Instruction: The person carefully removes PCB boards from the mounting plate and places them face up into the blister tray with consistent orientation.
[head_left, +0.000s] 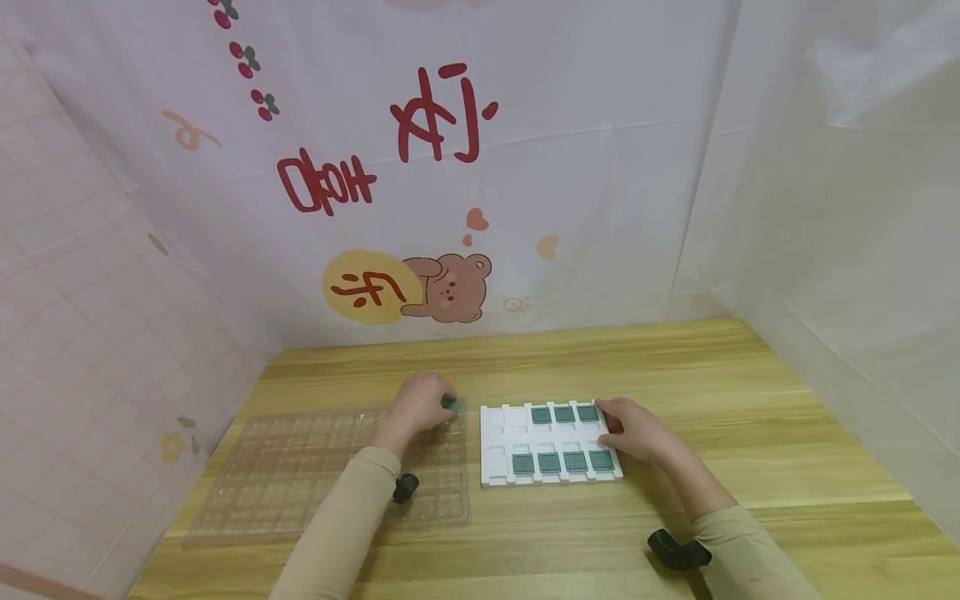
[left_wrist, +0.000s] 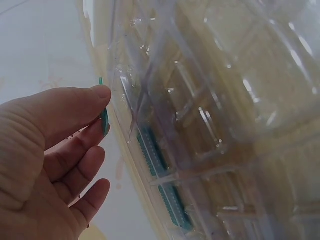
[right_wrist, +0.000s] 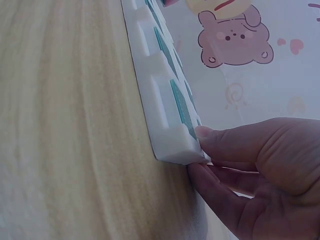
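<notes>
A pale cloth [head_left: 592, 208] hangs behind the white tray [head_left: 497, 461], out of the way. The wood table [head_left: 540, 542] is under it. Left of the white tray lies a big clear tray [head_left: 285, 467]. Its see-through walls may bump fingers, so it seems best to lift straight up past them. The left sleeve [head_left: 341, 525] hides part of it. The white tray has 10 slots: 7 hold green squares [head_left: 522, 464], and 3 at its left end are bare. At its right end, the right hand [head_left: 637, 427] pinches the edge, which should stop sliding. Left of the white tray, the left hand [head_left: 416, 402] pinches 1 green piece [left_wrist: 105, 121], thumb and finger almost together. A light, steady pinch on the edges should work best. More green bits [left_wrist: 151, 150] sit inside the clear tray.
</notes>
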